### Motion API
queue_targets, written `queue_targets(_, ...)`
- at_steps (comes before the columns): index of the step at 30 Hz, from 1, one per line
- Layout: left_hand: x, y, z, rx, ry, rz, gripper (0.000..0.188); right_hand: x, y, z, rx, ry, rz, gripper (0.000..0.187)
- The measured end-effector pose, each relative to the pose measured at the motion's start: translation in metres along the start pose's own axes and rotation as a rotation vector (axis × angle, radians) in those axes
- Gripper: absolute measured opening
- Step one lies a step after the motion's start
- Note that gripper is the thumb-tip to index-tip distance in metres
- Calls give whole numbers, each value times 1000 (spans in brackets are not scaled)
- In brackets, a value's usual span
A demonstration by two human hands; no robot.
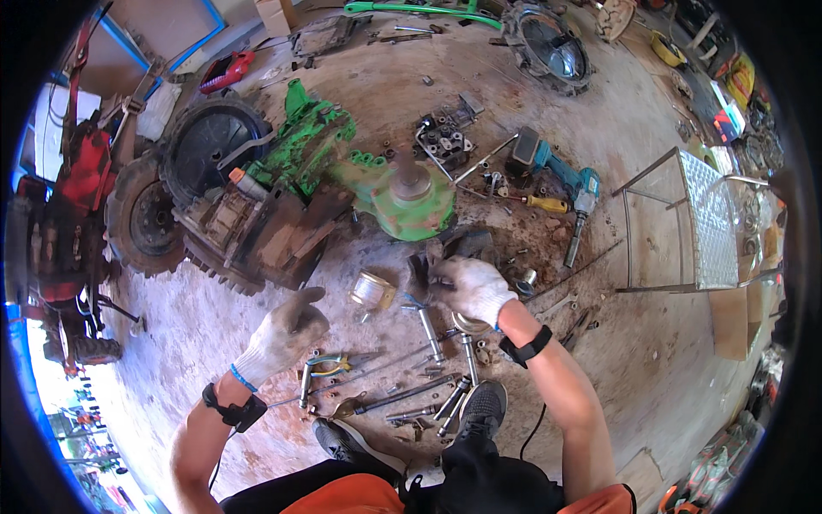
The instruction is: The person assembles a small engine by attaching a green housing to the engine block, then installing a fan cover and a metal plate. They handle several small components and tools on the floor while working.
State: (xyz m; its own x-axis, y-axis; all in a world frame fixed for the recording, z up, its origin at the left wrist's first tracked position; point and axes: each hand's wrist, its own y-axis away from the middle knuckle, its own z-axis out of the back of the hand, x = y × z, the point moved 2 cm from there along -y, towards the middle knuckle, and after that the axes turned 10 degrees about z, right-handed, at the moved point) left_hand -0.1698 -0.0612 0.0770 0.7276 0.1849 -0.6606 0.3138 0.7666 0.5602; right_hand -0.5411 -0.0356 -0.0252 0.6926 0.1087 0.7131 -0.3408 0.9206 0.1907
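Both my hands wear white work gloves with dark, grimy palms. My left hand (289,330) hovers above the floor at the left, fingers loosely apart, nothing visible in it. My right hand (469,287) is bent over the middle, just this side of a green machine housing (407,214). Its fingers are closed near a dark shape (418,278) that I cannot make out. Between the hands lies a silver metal cylinder (371,292). Below are a T-shaped socket wrench (430,330), pliers (330,366) with blue and yellow handles, and several sockets (454,398).
A green machine body (312,141) with lugged tyres (214,141) stands left. Right lie a teal cordless impact wrench (574,184) and a yellow-handled screwdriver (548,204); beyond them, a metal step stool (711,218). An engine part (445,137) and a loose wheel (548,47) lie farther back.
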Motion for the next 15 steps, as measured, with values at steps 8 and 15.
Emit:
queue_targets(8,34,-8,-33,149,-89,28,57,-38,-13,-26,-454,-1051,-125,54)
queue_targets(15,62,-17,-65,224,-126,55,54,-56,-31,-51,-358,-1940,192,51)
